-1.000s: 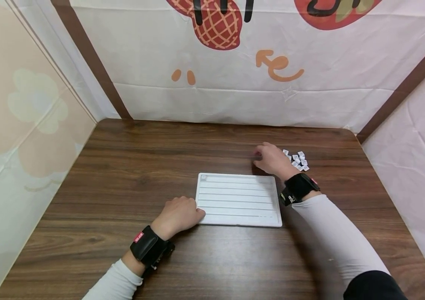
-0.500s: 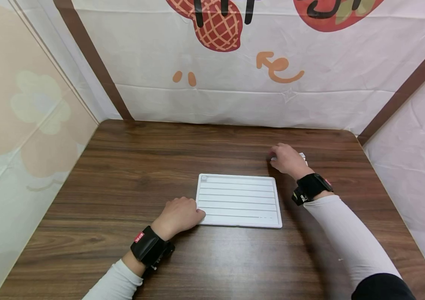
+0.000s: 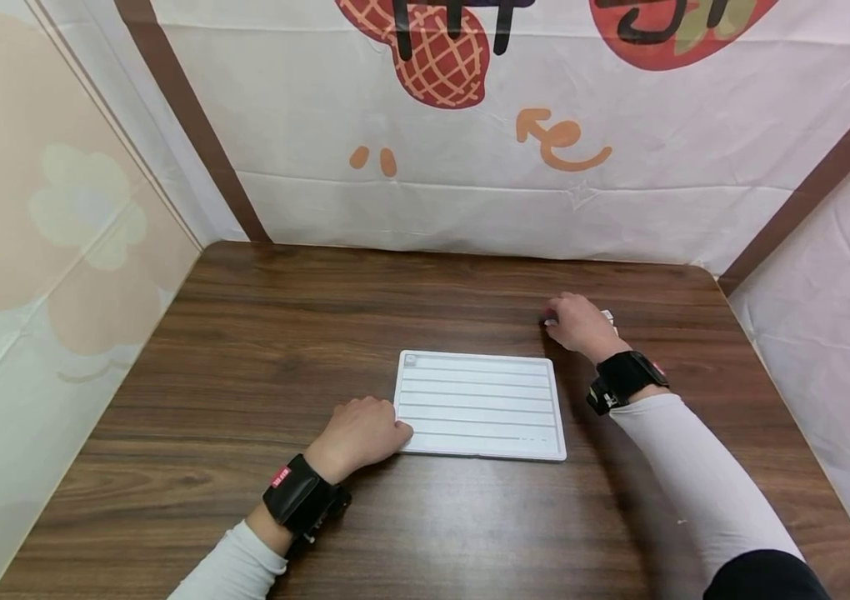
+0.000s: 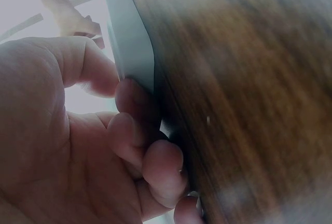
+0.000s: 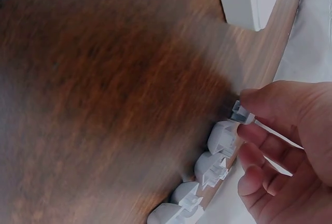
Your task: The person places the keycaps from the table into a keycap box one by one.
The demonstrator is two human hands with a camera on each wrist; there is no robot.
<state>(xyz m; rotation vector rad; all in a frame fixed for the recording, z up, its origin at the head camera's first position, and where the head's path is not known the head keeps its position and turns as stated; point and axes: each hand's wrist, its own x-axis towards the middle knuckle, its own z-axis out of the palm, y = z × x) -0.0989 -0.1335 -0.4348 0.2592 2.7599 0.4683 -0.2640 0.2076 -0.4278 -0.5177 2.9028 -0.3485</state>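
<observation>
A white ridged board (image 3: 481, 408) lies on the table, with a small square piece (image 3: 410, 361) at its upper left corner. My left hand (image 3: 361, 431) grips the board's lower left edge, thumb on top. In the left wrist view its curled fingers (image 4: 163, 164) sit along the board's side (image 4: 137, 47). My right hand (image 3: 582, 323) is beyond the board's far right corner. Its thumb and index finger pinch a small white block (image 5: 241, 114) with a hollow side, close over the table. Several similar white blocks (image 5: 211, 169) stand just below it, mostly hidden by the hand in the head view.
The brown wooden table (image 3: 305, 308) reaches back to a white printed cloth (image 3: 470, 208). Cloth panels also hang at the left (image 3: 87, 333) and right (image 3: 837, 292). The board's corner (image 5: 251, 11) shows near the right hand in the right wrist view.
My right hand has moved right to the white blocks, covers most of them and now pinches one. The left hand stays on the board's edge.
</observation>
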